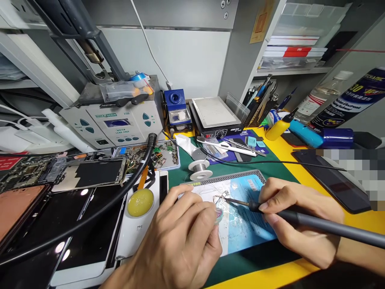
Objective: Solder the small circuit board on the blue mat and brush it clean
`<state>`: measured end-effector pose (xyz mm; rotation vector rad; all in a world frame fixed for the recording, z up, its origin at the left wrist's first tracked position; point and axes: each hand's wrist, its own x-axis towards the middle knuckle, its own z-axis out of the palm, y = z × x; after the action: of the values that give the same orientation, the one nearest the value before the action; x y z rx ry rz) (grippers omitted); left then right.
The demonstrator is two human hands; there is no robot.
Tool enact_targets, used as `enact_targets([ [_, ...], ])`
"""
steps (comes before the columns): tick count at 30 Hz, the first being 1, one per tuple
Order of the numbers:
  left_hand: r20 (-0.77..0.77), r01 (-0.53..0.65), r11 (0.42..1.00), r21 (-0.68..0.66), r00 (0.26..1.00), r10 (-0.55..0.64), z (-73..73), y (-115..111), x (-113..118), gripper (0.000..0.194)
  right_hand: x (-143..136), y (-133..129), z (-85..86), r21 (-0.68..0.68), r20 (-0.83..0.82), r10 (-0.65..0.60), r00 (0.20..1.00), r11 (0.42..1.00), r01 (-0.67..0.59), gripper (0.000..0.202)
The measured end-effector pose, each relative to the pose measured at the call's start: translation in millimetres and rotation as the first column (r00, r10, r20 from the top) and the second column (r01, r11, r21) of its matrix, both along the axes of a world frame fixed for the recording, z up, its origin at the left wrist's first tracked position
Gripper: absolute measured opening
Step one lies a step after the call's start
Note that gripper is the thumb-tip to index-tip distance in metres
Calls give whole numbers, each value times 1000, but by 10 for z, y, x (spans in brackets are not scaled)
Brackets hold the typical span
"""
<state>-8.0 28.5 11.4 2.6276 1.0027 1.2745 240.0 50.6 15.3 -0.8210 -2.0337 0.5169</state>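
My right hand (pixel 300 220) is closed around a soldering iron (pixel 288 216), its tip pointing left. The tip touches or nearly touches a small thin metal piece (pixel 221 196) above a white and blue sheet (pixel 246 224). My left hand (pixel 186 237) is closed, fingers curled, on a small round thing with a teal rim and pink middle (pixel 219 216); its kind is unclear. The left fingertips are mostly hidden behind the hand. Whether they also hold the metal piece I cannot tell. Shiny specks lie scattered on the sheet.
A solder spool (pixel 200 170) stands behind the sheet. A hot air station (pixel 117 124), hot plate (pixel 215 112) and soldering iron stand (pixel 176 108) line the back. A black hose (pixel 129 180) crosses the left side over phones. Yellow flux-like paste (pixel 140 202) sits on a white phone.
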Motion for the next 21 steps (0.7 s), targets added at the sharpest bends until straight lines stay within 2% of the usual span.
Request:
enact_targets([
  [16,-19,7,1000,11,1000,-7,-35,-3,1,21,-13,-50,-120,100,-13,-5,1000,995,7,25],
  [21,-22,4,1000,16,1000,-4,-44,8,4,21,-41,-49,-90,142,-17,-16,1000,990,18,26],
])
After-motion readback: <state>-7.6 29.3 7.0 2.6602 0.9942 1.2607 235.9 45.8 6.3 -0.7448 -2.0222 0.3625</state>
